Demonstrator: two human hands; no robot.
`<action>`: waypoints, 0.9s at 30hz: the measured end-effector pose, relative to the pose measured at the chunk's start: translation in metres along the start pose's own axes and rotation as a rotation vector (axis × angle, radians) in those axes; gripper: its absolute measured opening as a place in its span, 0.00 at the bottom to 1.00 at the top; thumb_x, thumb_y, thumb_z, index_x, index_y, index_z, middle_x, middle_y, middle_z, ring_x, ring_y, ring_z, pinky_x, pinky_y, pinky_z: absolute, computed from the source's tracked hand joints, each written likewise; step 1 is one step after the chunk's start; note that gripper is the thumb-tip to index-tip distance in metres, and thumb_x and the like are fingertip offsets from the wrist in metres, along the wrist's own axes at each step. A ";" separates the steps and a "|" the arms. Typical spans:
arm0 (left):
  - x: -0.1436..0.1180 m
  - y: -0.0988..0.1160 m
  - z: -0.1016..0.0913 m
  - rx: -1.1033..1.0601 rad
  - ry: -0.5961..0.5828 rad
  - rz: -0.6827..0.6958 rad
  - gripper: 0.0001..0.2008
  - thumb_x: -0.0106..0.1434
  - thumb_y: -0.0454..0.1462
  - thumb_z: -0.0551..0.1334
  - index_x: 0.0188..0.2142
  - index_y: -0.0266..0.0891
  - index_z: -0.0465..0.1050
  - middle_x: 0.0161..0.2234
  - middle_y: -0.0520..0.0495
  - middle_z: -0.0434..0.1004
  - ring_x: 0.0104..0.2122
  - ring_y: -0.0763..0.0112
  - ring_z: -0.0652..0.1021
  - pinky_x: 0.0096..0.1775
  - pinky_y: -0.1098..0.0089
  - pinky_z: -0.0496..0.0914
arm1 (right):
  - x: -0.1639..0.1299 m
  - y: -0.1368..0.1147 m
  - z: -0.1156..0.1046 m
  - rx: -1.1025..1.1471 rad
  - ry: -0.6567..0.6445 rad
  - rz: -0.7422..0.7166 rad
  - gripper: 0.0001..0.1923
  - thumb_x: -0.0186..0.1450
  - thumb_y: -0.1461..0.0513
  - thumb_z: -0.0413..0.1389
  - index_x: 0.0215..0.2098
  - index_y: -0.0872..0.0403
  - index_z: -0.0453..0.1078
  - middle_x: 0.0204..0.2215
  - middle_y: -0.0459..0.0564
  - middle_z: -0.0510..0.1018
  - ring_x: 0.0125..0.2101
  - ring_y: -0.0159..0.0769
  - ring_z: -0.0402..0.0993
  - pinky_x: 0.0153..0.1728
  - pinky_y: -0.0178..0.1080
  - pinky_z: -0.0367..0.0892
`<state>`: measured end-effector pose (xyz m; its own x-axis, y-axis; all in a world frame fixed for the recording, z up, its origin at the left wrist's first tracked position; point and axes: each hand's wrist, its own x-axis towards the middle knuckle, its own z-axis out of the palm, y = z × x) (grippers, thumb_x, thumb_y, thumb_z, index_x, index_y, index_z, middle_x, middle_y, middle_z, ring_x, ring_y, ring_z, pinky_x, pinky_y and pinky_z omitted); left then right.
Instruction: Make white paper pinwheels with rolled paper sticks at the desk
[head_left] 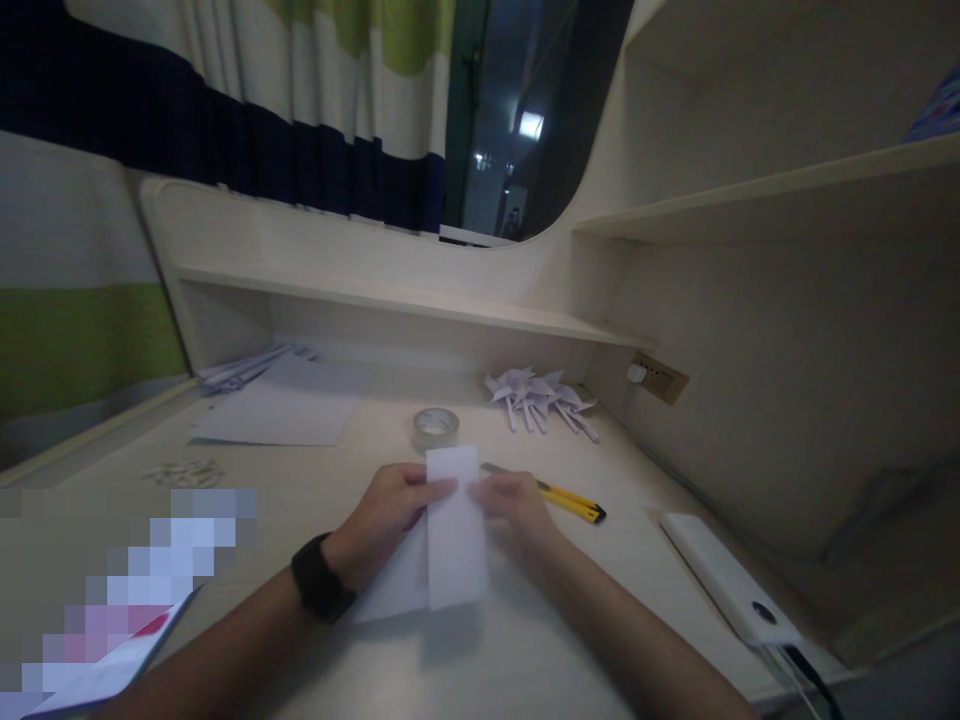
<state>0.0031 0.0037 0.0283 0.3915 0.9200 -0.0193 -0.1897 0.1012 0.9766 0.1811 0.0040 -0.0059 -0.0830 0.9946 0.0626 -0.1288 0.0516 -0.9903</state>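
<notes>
Left hand: the left hand [390,510] grips the left edge of the folded white paper [454,530], fingertips pinched onto it near its upper end; a black wristband [321,578] sits on the wrist.
Right hand: the right hand [514,505] pinches the same paper from its right edge, opposite the left hand, fingers curled onto the sheet.
Paper: a narrow upright strip lies over a wider flap that spreads toward the left wrist (the lower part rests on or just above the desktop; which one cannot be told). It lies near the front edge of the desktop [315,480], about midway along it.
Tape roll: a clear tape roll [435,428] lies flat on the desktop, just behind the top of the paper.
Utility knife: a yellow utility knife [574,500] lies just beside the right hand, its tip toward the right edge.
Pinwheels: a cluster of white paper pinwheels [540,397] lies near the back right corner, under the low shelf [405,300].
Loose sheets: plain white sheets [281,410] lie toward the back left corner.
Power bank: a white power bank [724,580] lies along the right edge, with a cable at its near end.
</notes>
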 end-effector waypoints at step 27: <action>0.008 0.004 -0.010 0.071 0.196 0.054 0.12 0.51 0.41 0.69 0.28 0.31 0.76 0.25 0.44 0.79 0.23 0.67 0.75 0.25 0.71 0.67 | -0.006 -0.009 0.012 -0.301 -0.008 0.054 0.21 0.50 0.51 0.65 0.11 0.57 0.68 0.11 0.44 0.68 0.13 0.26 0.59 0.17 0.33 0.57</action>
<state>-0.0036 0.0148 0.0296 0.1986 0.9801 -0.0013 -0.1388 0.0295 0.9899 0.1705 -0.0036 0.0040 -0.0895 0.9959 0.0091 0.1743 0.0246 -0.9844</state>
